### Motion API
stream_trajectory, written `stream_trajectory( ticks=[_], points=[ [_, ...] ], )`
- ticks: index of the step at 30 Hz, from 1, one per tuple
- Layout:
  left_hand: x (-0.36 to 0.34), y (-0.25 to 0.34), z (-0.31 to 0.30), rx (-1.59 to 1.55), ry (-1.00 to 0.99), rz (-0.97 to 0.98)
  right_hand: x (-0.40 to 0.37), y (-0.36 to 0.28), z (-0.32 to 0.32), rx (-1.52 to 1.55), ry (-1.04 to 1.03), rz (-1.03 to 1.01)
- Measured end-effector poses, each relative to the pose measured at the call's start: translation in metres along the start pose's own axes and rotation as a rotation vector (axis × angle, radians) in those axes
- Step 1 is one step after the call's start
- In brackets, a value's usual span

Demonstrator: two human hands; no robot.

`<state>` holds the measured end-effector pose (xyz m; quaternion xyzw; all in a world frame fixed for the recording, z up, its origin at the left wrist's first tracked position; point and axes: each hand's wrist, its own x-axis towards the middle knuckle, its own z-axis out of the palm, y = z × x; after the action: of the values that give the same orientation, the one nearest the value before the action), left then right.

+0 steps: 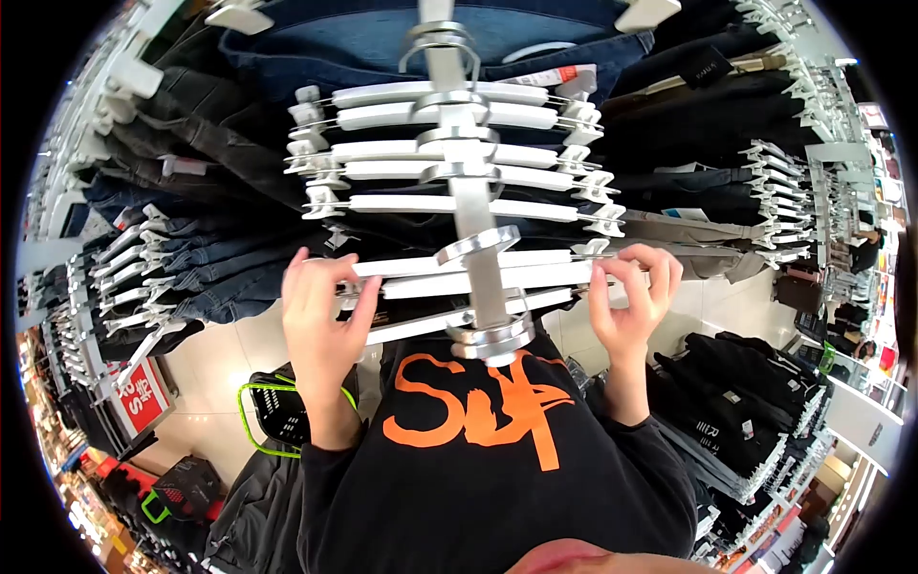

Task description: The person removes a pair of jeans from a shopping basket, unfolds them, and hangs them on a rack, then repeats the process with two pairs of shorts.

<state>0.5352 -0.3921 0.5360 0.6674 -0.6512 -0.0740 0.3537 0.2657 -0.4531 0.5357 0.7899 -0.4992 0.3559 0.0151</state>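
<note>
My left hand is closed in a pinch at the left end of a white clip hanger, thumb below and fingers above. On the other side my right hand pinches the right end, its thumb by a second white hanger just nearer to me. Both hangers hook onto a metal rail that runs away from my chest. One more hanger hangs nearest me, slightly tilted. Beyond my hands several white hangers carry dark trousers, with blue jeans farthest off.
Racks of dark trousers and jeans stand to the left, with more black trousers to the right. A black basket with a green handle is on the tiled floor at lower left. Folded-looking black garments hang at lower right.
</note>
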Motion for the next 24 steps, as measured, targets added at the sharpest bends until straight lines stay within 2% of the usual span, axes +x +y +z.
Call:
stream_trajectory(
  ticks=[1, 4, 10, 12, 13, 15, 16, 17, 18, 19, 20, 22, 24],
  points=[
    [0.001, 0.002, 0.003, 0.086, 0.079, 0.055, -0.004, 0.002, 0.0, 0.015, 0.028, -0.01],
    [-0.005, 0.004, 0.012, 0.187, 0.095, 0.073, -0.022, 0.01, 0.005, 0.084, 0.079, -0.005],
    [-0.015, 0.011, 0.009, 0.173, 0.025, 0.02, -0.043, 0.017, 0.014, 0.231, 0.163, -0.035],
    [-0.02, 0.015, 0.015, 0.201, 0.132, 0.082, -0.053, 0.026, 0.029, 0.316, 0.303, -0.097],
    [-0.028, 0.02, 0.022, 0.118, 0.249, 0.113, -0.059, 0.025, 0.034, 0.348, 0.291, -0.029],
    [-0.052, 0.022, 0.034, -0.118, 0.404, 0.337, -0.076, 0.025, 0.043, 0.387, 0.213, 0.103],
    [-0.06, 0.024, 0.039, -0.193, 0.375, 0.449, -0.083, 0.024, 0.053, 0.452, 0.231, 0.213],
    [-0.06, 0.029, 0.043, -0.256, 0.238, 0.562, -0.097, 0.026, 0.061, 0.502, 0.193, 0.301],
    [-0.049, 0.046, 0.046, -0.282, 0.066, 0.591, -0.108, 0.027, 0.066, 0.552, 0.154, 0.387],
    [-0.04, 0.055, 0.051, -0.24, -0.024, 0.685, -0.109, 0.025, 0.065, 0.57, 0.13, 0.429],
    [-0.032, 0.064, 0.058, -0.191, -0.066, 0.706, -0.109, 0.023, 0.065, 0.59, 0.106, 0.47],
    [-0.018, 0.078, 0.072, -0.11, -0.154, 0.65, -0.111, 0.024, 0.067, 0.653, 0.212, 0.503],
    [-0.001, 0.09, 0.081, -0.086, -0.298, 0.597, -0.116, 0.034, 0.058, 0.646, 0.116, 0.568]
  ],
)
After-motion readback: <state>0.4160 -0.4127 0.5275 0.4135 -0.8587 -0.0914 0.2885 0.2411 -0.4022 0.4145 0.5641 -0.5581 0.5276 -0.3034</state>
